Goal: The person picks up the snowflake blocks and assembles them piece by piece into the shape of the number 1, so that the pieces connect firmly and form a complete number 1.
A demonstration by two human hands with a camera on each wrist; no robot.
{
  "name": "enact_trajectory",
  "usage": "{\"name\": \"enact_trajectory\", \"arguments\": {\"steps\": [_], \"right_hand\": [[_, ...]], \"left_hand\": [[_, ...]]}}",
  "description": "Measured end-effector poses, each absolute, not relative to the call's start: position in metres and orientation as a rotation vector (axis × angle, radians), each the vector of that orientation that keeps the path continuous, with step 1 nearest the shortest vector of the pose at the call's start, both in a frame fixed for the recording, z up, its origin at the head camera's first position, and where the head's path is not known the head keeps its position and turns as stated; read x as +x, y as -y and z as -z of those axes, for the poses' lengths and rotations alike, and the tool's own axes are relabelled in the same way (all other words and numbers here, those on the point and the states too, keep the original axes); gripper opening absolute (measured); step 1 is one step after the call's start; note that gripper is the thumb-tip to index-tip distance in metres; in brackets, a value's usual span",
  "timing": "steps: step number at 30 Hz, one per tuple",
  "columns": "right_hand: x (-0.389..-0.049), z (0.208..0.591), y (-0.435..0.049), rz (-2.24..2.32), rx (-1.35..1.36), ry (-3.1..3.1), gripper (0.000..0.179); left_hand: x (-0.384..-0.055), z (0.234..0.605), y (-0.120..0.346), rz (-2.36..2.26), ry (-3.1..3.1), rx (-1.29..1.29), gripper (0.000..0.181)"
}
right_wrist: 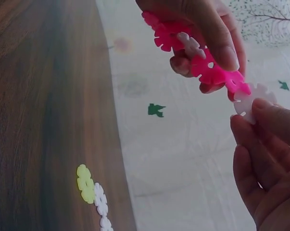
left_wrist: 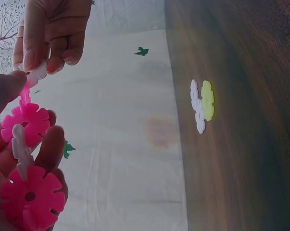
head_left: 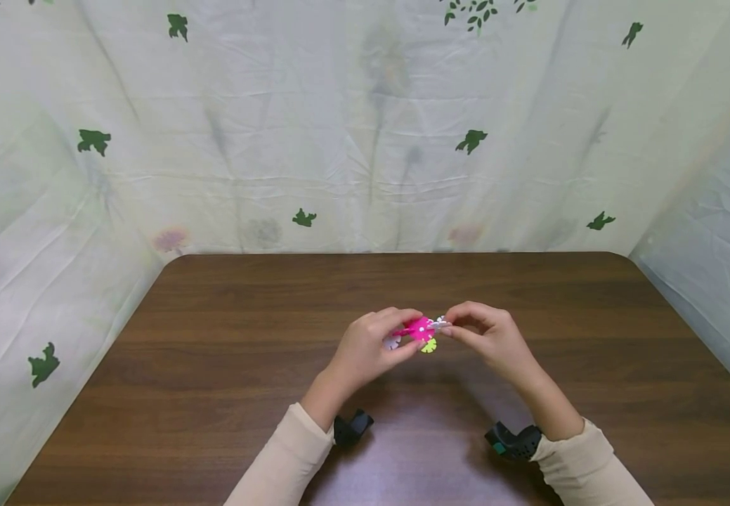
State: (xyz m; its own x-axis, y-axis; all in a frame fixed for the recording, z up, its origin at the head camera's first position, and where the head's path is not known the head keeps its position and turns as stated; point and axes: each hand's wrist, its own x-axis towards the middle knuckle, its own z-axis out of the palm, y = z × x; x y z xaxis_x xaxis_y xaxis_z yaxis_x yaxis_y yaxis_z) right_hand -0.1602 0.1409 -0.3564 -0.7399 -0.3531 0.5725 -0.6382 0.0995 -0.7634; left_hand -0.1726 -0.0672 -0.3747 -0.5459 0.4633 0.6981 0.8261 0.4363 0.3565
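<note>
A chain of pink and white snowflake discs runs along my left hand, whose thumb and fingers grip it. In the left wrist view a pink disc lies at the near end, against the fingers. My right hand pinches a white snowflake disc between thumb and fingers. That white disc meets the pink disc at the chain's far end, edge to edge; how deep the slots sit in each other I cannot tell. Both hands are raised above the table.
On the wooden table lie a yellow-green snowflake disc and white snowflake discs beside it, beyond the hands. A pale curtain with green bird shapes hangs behind the table's back edge and along its sides.
</note>
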Motion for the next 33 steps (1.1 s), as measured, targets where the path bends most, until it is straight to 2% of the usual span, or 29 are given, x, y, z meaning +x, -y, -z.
{"name": "enact_trajectory", "arguments": {"steps": [5,15,33], "right_hand": [[-0.156,0.352,-0.138,-1.73,0.906,2.176,0.017],[-0.167,0.372,-0.141,-1.921,0.778,2.192,0.015],[-0.164,0.377,-0.129,-2.186,0.541,2.209,0.024]], "left_hand": [[-0.172,0.374,0.069,0.991,2.221,-1.06,0.035],[-0.173,0.375,0.071,0.981,2.251,-1.052,0.038],[-0.17,0.375,0.064,0.865,2.251,-1.08,0.039]]}}
